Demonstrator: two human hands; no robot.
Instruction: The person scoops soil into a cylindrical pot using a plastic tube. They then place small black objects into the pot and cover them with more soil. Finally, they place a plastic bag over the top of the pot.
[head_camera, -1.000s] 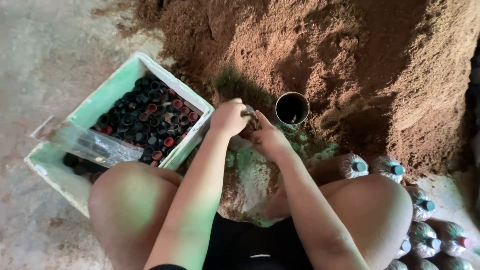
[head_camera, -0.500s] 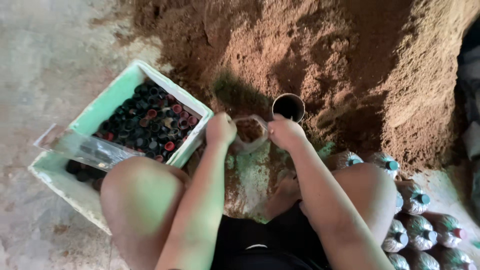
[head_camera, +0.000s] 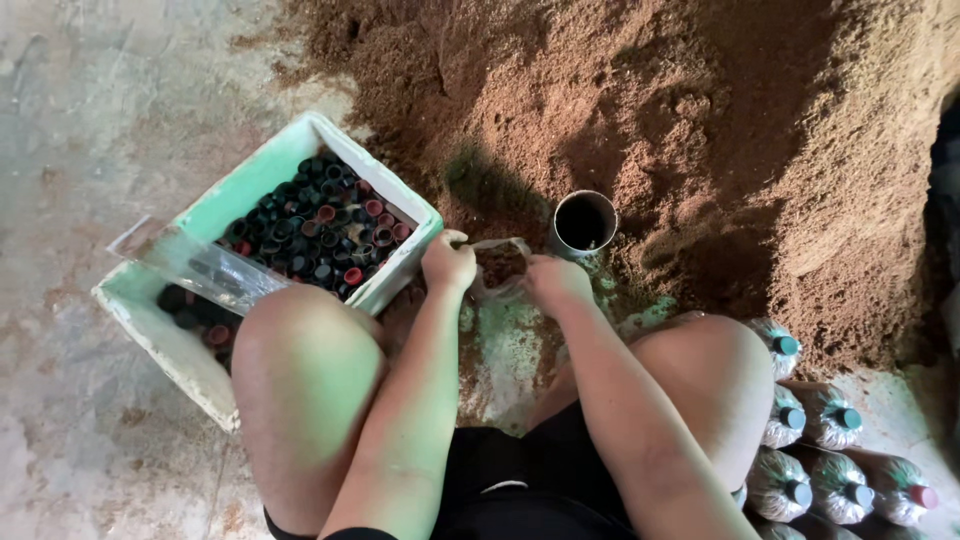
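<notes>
One box (head_camera: 250, 190), one cup (head_camera: 583, 224) — seven bottles (head_camera: 782, 486)

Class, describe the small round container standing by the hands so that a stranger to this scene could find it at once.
Start at the big mound of brown soil across the top. At its foot, just beyond the right hand, stands a small cylinder with a pale rim and dark inside. Unlike the capped, filled bags at lower right, it is open-topped and stands alone.

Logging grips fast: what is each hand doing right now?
Left hand: closed, gripping one side of the clear plastic bag at its mouth.
Right hand: closed, gripping the bag's other side.
</notes>
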